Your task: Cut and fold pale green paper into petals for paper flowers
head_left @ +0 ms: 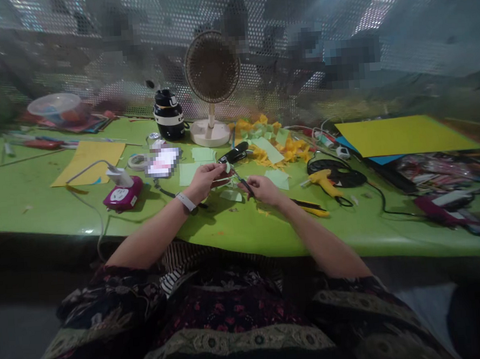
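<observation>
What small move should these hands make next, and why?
Probably a small snip into the pale green paper: the left hand pinches it, while the right hand holds the scissors, their blades pointing toward that paper.

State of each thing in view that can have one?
left hand: pinching pale green paper
right hand: gripping scissors
scissors: blade opening unclear
phone: screen lit
bottle: upright, lid on
fan: upright, spin unclear
white charger: plugged into magenta socket box
glue gun: lying down
</observation>
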`<action>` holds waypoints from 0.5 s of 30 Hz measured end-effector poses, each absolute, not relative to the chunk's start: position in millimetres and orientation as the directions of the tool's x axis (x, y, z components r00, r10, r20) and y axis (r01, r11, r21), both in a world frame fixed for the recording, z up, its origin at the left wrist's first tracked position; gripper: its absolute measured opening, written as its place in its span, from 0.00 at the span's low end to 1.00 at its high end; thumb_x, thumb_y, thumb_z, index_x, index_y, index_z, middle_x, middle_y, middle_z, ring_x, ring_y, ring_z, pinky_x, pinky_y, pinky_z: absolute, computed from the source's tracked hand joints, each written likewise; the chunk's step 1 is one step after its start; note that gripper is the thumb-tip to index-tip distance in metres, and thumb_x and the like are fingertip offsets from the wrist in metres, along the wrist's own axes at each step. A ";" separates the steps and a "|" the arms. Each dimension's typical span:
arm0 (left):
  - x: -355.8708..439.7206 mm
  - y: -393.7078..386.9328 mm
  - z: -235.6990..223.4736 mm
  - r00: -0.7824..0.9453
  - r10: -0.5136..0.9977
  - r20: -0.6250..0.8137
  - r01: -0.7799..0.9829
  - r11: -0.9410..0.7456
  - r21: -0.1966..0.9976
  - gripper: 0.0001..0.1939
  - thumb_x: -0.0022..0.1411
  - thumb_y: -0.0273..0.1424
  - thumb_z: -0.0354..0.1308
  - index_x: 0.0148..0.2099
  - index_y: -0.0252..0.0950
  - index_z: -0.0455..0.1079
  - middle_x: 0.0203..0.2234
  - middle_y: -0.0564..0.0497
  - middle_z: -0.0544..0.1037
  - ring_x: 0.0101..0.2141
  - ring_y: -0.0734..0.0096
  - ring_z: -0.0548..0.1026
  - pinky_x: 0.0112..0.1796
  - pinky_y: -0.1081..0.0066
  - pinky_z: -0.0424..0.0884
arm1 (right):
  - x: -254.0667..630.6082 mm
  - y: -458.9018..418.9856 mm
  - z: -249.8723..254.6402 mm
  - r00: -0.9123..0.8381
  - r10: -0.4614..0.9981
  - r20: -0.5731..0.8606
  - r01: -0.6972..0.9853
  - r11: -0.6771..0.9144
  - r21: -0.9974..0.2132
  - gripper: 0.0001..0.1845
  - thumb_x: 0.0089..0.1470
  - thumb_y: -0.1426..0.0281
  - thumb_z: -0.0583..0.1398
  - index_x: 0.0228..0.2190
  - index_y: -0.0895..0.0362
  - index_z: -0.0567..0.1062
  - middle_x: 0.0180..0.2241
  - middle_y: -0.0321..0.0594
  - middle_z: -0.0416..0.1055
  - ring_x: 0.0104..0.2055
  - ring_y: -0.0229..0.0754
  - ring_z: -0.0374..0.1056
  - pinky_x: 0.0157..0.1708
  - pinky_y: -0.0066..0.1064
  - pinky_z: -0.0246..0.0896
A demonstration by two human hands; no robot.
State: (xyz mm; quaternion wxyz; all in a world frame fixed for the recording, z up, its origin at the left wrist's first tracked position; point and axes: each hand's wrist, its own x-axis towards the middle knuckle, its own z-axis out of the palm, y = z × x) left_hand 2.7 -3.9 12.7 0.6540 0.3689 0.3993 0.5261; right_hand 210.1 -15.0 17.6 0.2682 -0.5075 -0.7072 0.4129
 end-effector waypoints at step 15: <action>4.2 -5.5 15.1 0.137 0.981 -0.134 -0.380 0.177 0.908 0.06 0.66 0.26 0.63 0.34 0.29 0.72 0.31 0.44 0.83 0.34 0.69 0.83 0.39 0.69 0.79 | 213.6 -15.6 20.8 -0.356 0.930 -0.091 0.493 0.104 -0.864 0.37 0.39 0.34 0.65 0.26 0.56 0.69 0.22 0.38 0.73 0.22 0.36 0.63 0.22 0.28 0.51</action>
